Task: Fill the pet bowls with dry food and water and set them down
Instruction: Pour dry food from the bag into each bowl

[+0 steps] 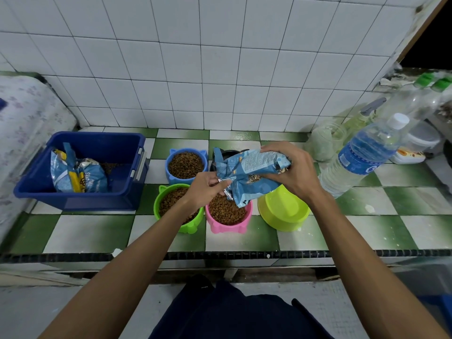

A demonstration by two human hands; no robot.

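A light-blue food bag (247, 172) hangs tilted above the pink bowl (228, 222), which is full of brown kibble. My right hand (291, 171) grips the bag's upper end. My left hand (206, 188) pinches its open foil mouth just over the pink bowl. The blue bowl (186, 165) and the green bowl (177, 207) also hold kibble. A black bowl (226, 154) is mostly hidden behind the bag. A yellow-green bowl (283, 211) sits to the right, partly under my right wrist. A capped water bottle (364, 155) leans at the right.
A dark-blue bin (80, 170) at the left holds another food bag (75, 173) and loose kibble. Jars, a spray bottle (362, 116) and more bottles crowd the back right corner. The green-and-white tiled ledge (97, 231) ends at a dark front edge.
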